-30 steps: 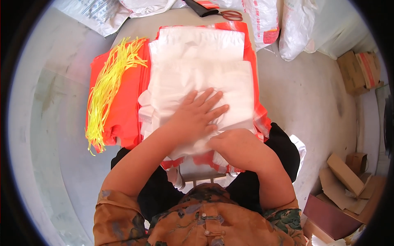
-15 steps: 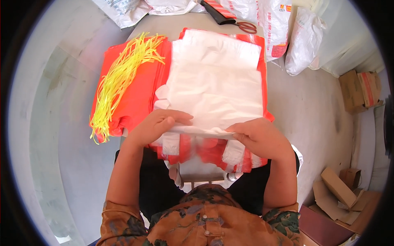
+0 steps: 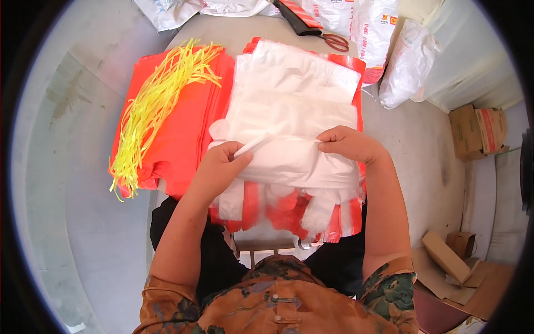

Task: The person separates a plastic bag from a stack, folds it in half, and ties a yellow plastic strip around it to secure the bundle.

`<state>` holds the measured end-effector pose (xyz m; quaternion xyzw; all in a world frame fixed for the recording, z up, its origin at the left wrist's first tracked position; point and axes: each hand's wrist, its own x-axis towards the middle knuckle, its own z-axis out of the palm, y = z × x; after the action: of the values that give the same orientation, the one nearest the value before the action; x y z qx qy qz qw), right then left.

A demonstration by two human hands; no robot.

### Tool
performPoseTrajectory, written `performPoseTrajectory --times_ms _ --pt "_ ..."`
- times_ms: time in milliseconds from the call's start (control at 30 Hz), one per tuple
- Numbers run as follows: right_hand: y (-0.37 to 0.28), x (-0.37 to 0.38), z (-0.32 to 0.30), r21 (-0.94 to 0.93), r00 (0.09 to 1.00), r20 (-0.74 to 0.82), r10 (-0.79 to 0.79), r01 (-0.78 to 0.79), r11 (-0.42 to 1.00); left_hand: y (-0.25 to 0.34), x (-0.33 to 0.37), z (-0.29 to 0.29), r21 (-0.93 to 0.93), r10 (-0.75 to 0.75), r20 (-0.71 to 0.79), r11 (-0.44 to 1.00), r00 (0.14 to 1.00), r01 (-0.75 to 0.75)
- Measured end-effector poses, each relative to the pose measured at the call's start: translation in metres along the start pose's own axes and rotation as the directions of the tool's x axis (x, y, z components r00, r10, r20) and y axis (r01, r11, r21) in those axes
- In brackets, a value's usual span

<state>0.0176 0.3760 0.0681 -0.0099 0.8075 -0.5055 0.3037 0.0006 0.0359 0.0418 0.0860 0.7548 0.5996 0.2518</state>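
Note:
White plastic bags [image 3: 295,114] lie stacked in front of me, over red and white bags [image 3: 334,222] whose handle ends hang past the near edge. My left hand [image 3: 222,167] pinches the left end of a raised fold in the top white bag between thumb and fingers. On the right end of that fold, my right hand [image 3: 349,143] has its thumb and fingertips closed. The part of the bag between the hands and me lies flat. To the left is a pile of red bags [image 3: 189,111], with a bundle of yellow strips [image 3: 158,106] across it.
Scissors [image 3: 335,42] with reddish handles lie at the table's far edge beside a black and red item [image 3: 297,19]. Filled white sacks [image 3: 409,64] stand beyond. Cardboard boxes [image 3: 477,131] and flattened cardboard [image 3: 445,261] are on the right.
Both hands have moved away from me with the edge of the white bag, the right hand farther. The fold now lies higher up the stack, and more flat white plastic shows below it.

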Motion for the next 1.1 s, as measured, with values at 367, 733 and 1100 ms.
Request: performPoseTrajectory --times_ms 367,733,1100 --pt "-0.001 -0.004 0.012 -0.172 0.976 -0.212 0.056 -0.094 0.981 -0.013 0.013 0.011 0.163 0.07 -0.199 0.986 0.978 -0.038" --pt "0.038 -0.075 0.052 -0.113 0.746 -0.656 -0.113 0.052 0.992 -0.009 0.015 0.021 0.317 0.176 -0.293 0.945 0.94 -0.078" --pt "0.042 -0.073 0.054 -0.439 0.722 -0.621 -0.305 0.002 0.899 -0.001 0.002 0.018 0.293 0.135 -0.332 0.956 0.934 -0.034"
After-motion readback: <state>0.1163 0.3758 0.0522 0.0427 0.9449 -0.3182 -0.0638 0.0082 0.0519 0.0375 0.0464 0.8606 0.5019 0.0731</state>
